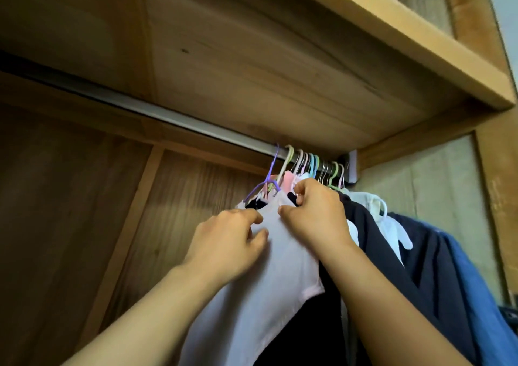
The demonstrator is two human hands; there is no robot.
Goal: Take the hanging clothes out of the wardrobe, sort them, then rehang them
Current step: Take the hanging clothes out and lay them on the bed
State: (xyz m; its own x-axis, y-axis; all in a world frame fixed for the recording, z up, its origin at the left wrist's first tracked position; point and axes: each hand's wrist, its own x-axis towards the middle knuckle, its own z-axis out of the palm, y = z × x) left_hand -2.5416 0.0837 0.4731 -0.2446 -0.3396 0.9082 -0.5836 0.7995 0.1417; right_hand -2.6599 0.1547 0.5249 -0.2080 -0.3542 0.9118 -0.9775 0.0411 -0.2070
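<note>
Rail [157,113] runs bare from 9 o'clock to centre; hangers [311,166] and clothes [392,253] crowd 3 to 5 o'clock.

This is looking like a home bedroom closet: a built-in wooden wardrobe [84,225] with grained panels is filling the view. A metal rail [168,117] is running under a thick wooden shelf [392,29], and pastel plastic hangers [308,166] are crowding together at its right end. Everyday garments are hanging from them, a pale top [280,267], a dark navy piece [392,253] and a blue one [471,281]. A plain beige wall [434,186] is showing behind the clothes.
</note>
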